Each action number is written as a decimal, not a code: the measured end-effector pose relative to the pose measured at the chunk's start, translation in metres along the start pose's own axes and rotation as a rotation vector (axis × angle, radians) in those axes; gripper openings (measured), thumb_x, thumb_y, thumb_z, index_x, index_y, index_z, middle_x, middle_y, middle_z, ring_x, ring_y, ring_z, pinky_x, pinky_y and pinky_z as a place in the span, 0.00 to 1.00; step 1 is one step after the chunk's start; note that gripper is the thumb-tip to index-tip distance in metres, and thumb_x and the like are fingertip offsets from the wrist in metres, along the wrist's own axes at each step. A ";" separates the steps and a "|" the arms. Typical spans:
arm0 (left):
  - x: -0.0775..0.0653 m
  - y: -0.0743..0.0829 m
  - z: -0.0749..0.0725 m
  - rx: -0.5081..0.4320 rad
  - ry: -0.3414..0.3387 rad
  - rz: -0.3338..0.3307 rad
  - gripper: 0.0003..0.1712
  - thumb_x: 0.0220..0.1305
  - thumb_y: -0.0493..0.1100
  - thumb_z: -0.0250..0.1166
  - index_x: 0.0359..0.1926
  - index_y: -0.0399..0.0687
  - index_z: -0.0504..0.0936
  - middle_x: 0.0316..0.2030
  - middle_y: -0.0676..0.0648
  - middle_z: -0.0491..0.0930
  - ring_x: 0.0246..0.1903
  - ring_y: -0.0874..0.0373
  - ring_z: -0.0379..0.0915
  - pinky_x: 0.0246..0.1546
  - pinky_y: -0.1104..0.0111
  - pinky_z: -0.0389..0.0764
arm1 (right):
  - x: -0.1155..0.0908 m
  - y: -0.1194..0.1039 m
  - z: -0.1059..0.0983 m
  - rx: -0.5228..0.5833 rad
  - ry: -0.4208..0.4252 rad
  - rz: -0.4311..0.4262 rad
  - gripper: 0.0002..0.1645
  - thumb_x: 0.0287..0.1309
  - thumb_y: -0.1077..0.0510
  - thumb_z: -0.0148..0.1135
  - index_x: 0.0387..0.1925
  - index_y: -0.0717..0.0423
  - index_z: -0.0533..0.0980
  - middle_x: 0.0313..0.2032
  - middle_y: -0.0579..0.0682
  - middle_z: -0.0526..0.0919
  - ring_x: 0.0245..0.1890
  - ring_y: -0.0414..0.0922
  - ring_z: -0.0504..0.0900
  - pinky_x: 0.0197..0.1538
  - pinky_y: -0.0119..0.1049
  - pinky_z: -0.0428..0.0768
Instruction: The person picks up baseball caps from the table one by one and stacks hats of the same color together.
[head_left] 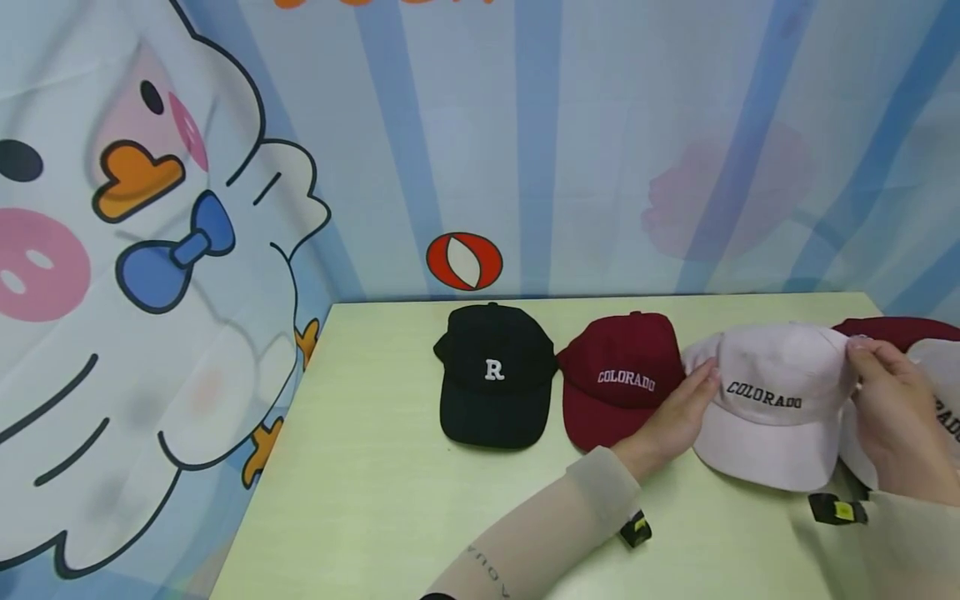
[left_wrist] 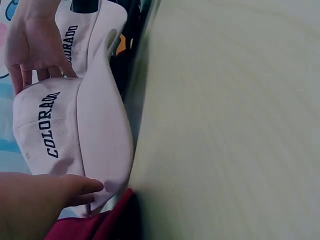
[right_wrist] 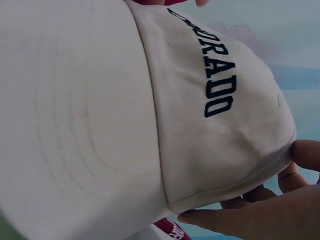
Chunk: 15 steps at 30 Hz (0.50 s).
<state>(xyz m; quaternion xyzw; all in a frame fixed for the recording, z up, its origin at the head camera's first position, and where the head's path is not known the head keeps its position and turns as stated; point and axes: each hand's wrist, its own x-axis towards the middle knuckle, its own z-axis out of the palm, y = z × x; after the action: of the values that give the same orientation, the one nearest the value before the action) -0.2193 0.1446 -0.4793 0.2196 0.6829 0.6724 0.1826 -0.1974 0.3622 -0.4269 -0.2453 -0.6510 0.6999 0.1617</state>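
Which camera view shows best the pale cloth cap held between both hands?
The head view: the pale cloth cap faces the camera, dark lettering complete. The left wrist view turns it sideways; the right wrist view is close but crops its brim.

On the pale counter (head_left: pixel 352 492), a black cap (head_left: pixel 495 400) marked R and a maroon COLORADO cap (head_left: pixel 618 358) sit left of a white COLORADO cap (head_left: pixel 776 367), held at its sides by both hands (head_left: pixel 896 412).
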 end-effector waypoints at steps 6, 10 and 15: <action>-0.003 -0.004 0.000 0.017 -0.014 -0.030 0.34 0.83 0.58 0.40 0.82 0.53 0.55 0.81 0.55 0.56 0.80 0.63 0.49 0.79 0.68 0.54 | 0.015 0.010 0.004 0.098 -0.028 0.058 0.08 0.77 0.47 0.53 0.46 0.43 0.76 0.46 0.31 0.69 0.54 0.28 0.65 0.66 0.24 0.57; -0.005 -0.006 -0.001 0.022 -0.035 0.000 0.34 0.83 0.57 0.40 0.83 0.54 0.52 0.81 0.54 0.56 0.80 0.62 0.49 0.78 0.68 0.54 | 0.017 0.013 0.012 0.126 -0.053 0.085 0.09 0.77 0.45 0.53 0.47 0.41 0.76 0.49 0.30 0.69 0.61 0.29 0.63 0.67 0.20 0.58; -0.010 -0.004 -0.006 0.027 -0.016 -0.008 0.35 0.83 0.58 0.41 0.83 0.53 0.51 0.81 0.52 0.56 0.80 0.61 0.49 0.79 0.66 0.54 | 0.019 0.014 0.025 0.086 -0.048 0.153 0.14 0.74 0.38 0.54 0.53 0.35 0.74 0.65 0.29 0.67 0.75 0.32 0.53 0.80 0.27 0.40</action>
<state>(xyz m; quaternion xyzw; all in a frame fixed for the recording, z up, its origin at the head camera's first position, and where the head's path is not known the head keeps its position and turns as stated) -0.2149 0.1341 -0.4837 0.2247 0.6914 0.6605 0.1876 -0.2254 0.3501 -0.4429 -0.2705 -0.6033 0.7432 0.1025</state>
